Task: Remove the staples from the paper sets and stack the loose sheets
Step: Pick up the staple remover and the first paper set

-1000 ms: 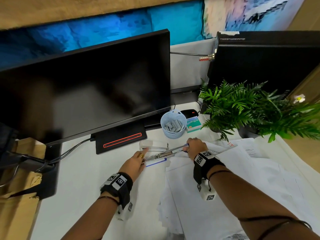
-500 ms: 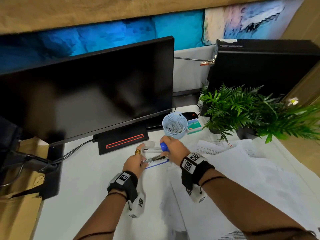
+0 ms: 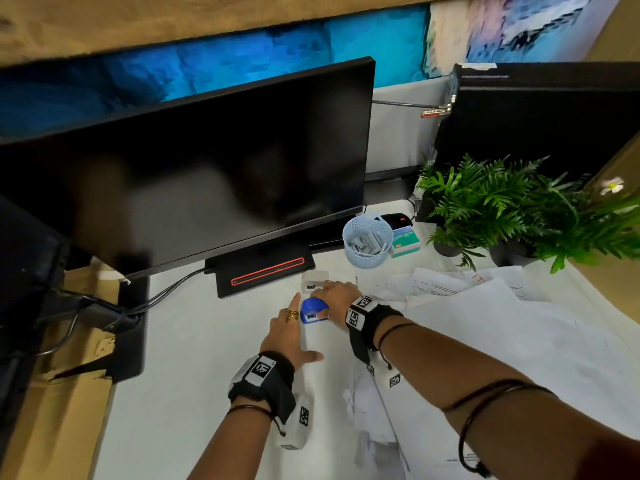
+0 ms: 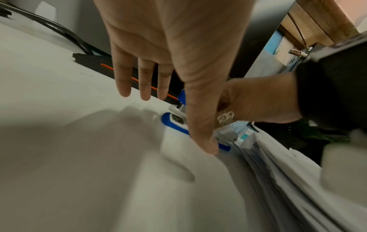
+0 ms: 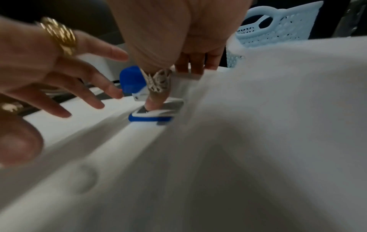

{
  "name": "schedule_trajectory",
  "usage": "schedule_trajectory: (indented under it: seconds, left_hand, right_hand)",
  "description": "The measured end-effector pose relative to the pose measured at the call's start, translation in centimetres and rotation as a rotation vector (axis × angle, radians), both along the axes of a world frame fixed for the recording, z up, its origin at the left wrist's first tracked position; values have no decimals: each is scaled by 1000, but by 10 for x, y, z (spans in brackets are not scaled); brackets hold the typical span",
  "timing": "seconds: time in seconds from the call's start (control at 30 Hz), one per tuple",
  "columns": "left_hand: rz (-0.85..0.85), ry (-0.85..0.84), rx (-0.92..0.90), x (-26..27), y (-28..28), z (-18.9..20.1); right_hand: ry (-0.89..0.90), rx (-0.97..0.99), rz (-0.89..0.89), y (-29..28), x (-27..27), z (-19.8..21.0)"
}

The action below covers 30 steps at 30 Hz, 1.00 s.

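- The blue stapler (image 3: 313, 310) is lying on the white table (image 3: 194, 341), just in front of the monitor base (image 3: 263, 277) and at the left edge of the loose paper sheets (image 3: 485, 341)
- The right hand (image 3: 337, 296) is resting over the stapler from the right; in the right wrist view its thumb is pressing down onto the stapler's lower blue-edged part (image 5: 152, 116), while the other fingers (image 5: 195, 66) are reaching past it toward a small white box (image 3: 314, 280)
- The left hand (image 3: 289, 327) is hovering just left of the stapler with fingers (image 4: 145, 81) straight and spread, holding nothing; a gold ring (image 3: 292, 314) is showing on it
- The paper sheets are lying spread in an untidy heap to the right of the stapler, reaching toward the potted fern (image 3: 491, 209)
- A pale blue mesh basket (image 3: 367, 239) is standing behind the stapler, beside the monitor base, with grey pieces inside
- Whether any staple is caught in the stapler cannot be told
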<state>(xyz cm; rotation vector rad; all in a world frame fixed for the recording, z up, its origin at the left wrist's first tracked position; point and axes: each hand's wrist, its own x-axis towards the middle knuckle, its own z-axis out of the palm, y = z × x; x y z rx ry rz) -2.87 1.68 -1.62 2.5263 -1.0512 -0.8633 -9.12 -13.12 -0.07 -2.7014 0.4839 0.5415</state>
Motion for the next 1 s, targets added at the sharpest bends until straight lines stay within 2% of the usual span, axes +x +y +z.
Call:
schedule_trajectory:
  seconds: [0.13,0.33,0.5,0.6,0.7,0.83,0.9,1.0]
  left_hand:
    - [25,12,-74,-10,-1,-5]
    - [59,-5,-138,-23,-6,-9]
    - [70,-60,-200,-25,-7,1]
    - [23,-116,-267,-36,-16,8]
    - [-103,-63,-266,-57,-40,11]
    - [-313,-104,-49,-89,-74,9]
    - [-287,-177,-15,-90,-81,2]
    - [-257,-281,-22,-96,-78,1]
  right_hand:
    - [100,-80,-5,0,2,-12]
    - [-6,107,-185,-13,13,-24]
    - [-110,117,-276,-26,5,1]
    - [-266,129,-373,-45,-20,29]
    - [-394,108,-499,-66,-55,49]
    - [-447,-3,-587,-81,-103,47]
    - [-424,-12,-656,-83,-129,38]
    - [-399,74,-773,-81,-171,28]
